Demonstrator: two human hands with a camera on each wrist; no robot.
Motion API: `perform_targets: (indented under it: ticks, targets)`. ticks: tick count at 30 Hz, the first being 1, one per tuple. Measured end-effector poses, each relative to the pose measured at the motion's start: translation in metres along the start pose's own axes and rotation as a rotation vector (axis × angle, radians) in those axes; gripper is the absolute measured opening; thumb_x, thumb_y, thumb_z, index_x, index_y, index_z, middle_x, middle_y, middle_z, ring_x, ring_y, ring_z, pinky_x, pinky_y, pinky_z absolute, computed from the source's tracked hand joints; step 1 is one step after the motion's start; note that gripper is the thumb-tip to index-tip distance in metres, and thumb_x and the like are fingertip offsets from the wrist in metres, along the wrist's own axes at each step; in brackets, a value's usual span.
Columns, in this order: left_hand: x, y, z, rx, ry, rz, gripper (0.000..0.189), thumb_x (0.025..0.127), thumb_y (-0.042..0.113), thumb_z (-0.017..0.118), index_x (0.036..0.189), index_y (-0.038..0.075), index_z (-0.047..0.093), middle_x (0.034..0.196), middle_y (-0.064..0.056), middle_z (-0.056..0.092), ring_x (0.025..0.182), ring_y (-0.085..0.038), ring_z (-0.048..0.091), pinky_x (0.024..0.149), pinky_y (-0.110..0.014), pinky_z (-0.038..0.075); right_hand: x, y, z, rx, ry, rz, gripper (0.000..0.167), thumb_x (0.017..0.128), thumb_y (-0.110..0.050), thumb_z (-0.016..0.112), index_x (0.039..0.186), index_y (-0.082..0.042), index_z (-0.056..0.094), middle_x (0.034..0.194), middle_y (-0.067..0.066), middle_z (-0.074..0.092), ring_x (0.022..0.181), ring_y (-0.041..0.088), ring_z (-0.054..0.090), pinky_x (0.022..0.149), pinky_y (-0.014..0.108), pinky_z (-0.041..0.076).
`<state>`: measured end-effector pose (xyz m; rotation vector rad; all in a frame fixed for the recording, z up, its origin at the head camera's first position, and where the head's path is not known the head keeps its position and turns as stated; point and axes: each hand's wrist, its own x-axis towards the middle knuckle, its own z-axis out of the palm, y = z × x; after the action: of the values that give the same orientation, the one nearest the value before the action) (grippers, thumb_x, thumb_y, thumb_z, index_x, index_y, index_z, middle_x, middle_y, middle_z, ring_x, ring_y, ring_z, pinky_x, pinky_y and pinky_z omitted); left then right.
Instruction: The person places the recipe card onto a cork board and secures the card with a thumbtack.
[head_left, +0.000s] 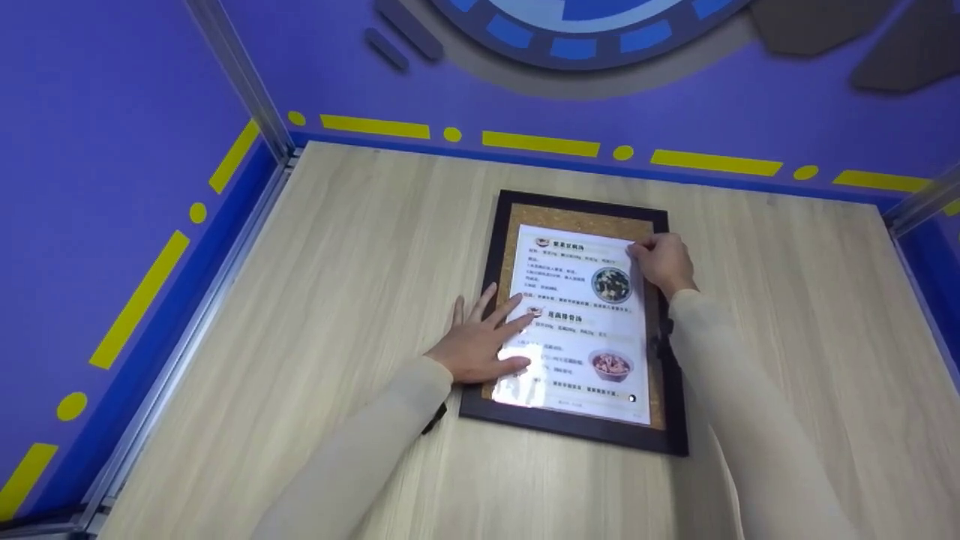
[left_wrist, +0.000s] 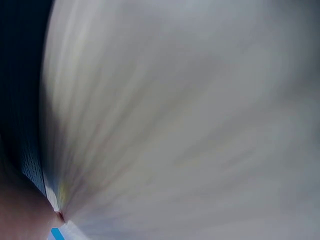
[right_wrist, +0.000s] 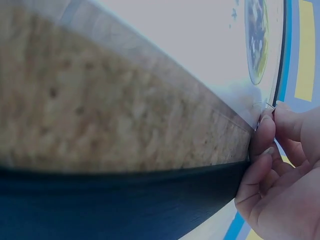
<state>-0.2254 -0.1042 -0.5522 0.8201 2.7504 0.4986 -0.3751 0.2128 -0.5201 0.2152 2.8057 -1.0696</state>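
A laminated recipe sheet (head_left: pixel 577 322) with two food pictures lies on a cork board (head_left: pixel 585 217) with a dark frame (head_left: pixel 570 426). My left hand (head_left: pixel 480 345) rests over the sheet's left edge with its fingers spread. In the left wrist view, only a blurred part of that hand (left_wrist: pixel 25 212) shows beside the dark frame. At the sheet's top right corner, my right hand (head_left: pixel 665 261) pinches a small, thin, pin-like piece (right_wrist: pixel 270 105) between thumb and forefinger. Its other fingers curl against the frame's edge.
The board lies on a light wooden table (head_left: pixel 337 262). Blue-purple panels with yellow dashes stand behind it, such as the back wall (head_left: pixel 540 112), and at the left, where a metal rail (head_left: pixel 247 75) marks the corner. A dark clip (head_left: pixel 665 328) shows by the frame's right side.
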Motion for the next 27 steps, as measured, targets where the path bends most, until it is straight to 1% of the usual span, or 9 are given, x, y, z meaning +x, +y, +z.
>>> perform_targets:
  ticks: [3,6,9,13,21,27]
  targets:
    - [0.0002,0.0000,-0.0004,-0.002,0.003,0.003,0.076,0.095,0.074,0.031,0.160,0.038,0.012,0.166,0.007,0.000,0.148,-0.030,-0.017,0.107,-0.073,-0.003,-0.0002,-0.0004,0.0002,0.004,0.010,0.008,0.026,0.100,-0.021,0.058,0.105,0.002,0.070,0.099,0.015,0.065,0.084,0.024,0.058,0.068,0.033,0.046]
    - [-0.0004,0.0004,-0.0010,-0.009,0.009,0.009,0.076,0.095,0.073,0.032,0.160,0.037,0.014,0.166,0.005,0.001,0.149,-0.031,-0.016,0.107,-0.073,-0.003,-0.0008,-0.0009,0.0012,0.013,0.015,0.030,0.027,0.100,-0.022,0.059,0.107,0.001,0.071,0.100,0.015,0.065,0.084,0.024,0.058,0.067,0.033,0.046]
    - [-0.0012,0.0008,-0.0016,-0.008,0.013,0.010,0.076,0.096,0.072,0.034,0.160,0.036,0.015,0.166,0.005,0.002,0.149,-0.032,-0.015,0.107,-0.074,-0.002,-0.0017,-0.0010,0.0024,0.025,0.014,0.047,0.029,0.100,-0.024,0.059,0.112,0.000,0.070,0.105,0.016,0.065,0.088,0.025,0.058,0.071,0.035,0.047]
    - [-0.0016,0.0012,-0.0020,-0.005,0.013,0.008,0.075,0.096,0.071,0.035,0.160,0.036,0.017,0.166,0.005,0.003,0.149,-0.033,-0.014,0.107,-0.074,-0.002,-0.0029,-0.0011,0.0036,0.034,0.016,0.043,0.030,0.101,-0.024,0.058,0.115,0.000,0.069,0.108,0.016,0.065,0.092,0.026,0.058,0.076,0.037,0.047]
    - [-0.0005,0.0010,-0.0013,-0.002,0.010,0.008,0.075,0.096,0.071,0.035,0.160,0.036,0.016,0.166,0.005,0.002,0.149,-0.032,-0.015,0.107,-0.074,-0.001,-0.0047,-0.0017,0.0044,0.038,0.029,0.034,0.029,0.101,-0.025,0.058,0.114,-0.001,0.070,0.106,0.015,0.065,0.091,0.026,0.057,0.074,0.037,0.045]
    - [0.0001,0.0002,-0.0005,-0.002,0.017,0.008,0.075,0.096,0.071,0.035,0.160,0.036,0.017,0.166,0.005,0.003,0.149,-0.032,-0.014,0.107,-0.074,-0.001,-0.0047,-0.0024,0.0050,0.037,0.035,0.045,0.030,0.101,-0.025,0.058,0.116,-0.001,0.069,0.108,0.016,0.065,0.094,0.027,0.058,0.078,0.040,0.046]
